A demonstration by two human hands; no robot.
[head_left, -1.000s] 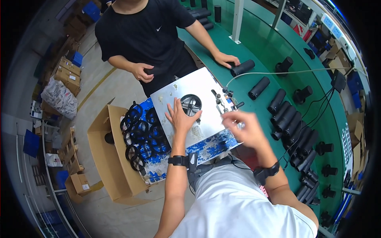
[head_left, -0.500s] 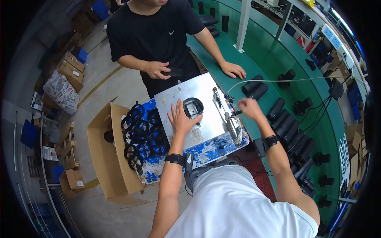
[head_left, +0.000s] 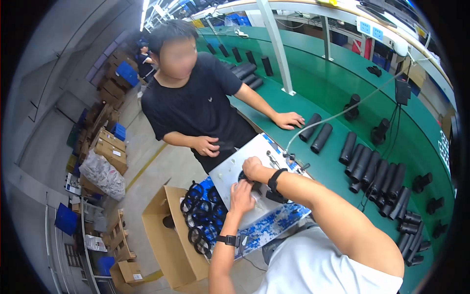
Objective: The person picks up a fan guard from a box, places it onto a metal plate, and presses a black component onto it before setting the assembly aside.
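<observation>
Both my hands are close together over a metal plate (head_left: 226,172). Between them shows a black ring-shaped part (head_left: 241,177), mostly hidden by my fingers. My left hand (head_left: 242,197) has its bent fingers closed at the near edge of that ring. Just beyond it, my right hand (head_left: 252,168) is curled at the ring's far right side; what lies in its fingers is hidden. My right forearm crosses over the right part of the plate. A metal toggle clamp (head_left: 272,159) is mounted on the plate's right side.
Several black rings (head_left: 200,215) lie on the blue-white board, left of the plate. An open cardboard box (head_left: 164,235) stands beside them. Black cylinders (head_left: 364,161) line the green bench (head_left: 318,157) at right. Opposite me a person (head_left: 196,103) rests one hand on the bench.
My right hand has moved left from the clamp to the ring. My left hand's spread fingers have drawn in. The view has tilted up, showing more of the person opposite.
</observation>
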